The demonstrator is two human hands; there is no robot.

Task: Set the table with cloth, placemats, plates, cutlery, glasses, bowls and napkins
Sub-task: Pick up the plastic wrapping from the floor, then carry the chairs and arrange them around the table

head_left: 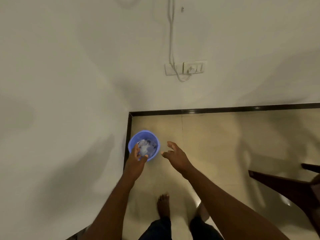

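A blue bin (143, 144) stands on the tiled floor (216, 144), tucked into the corner where the wall (69, 84) and dark skirting (225, 109) meet. The left hand (136, 158) reaches over its near rim; whether its fingers pinch the crumpled pale stuff inside cannot be told. The right hand (174, 155) hovers just beside the bin, fingers spread, holding nothing. Open floor runs right toward dark furniture (285, 186), cut off by the frame.
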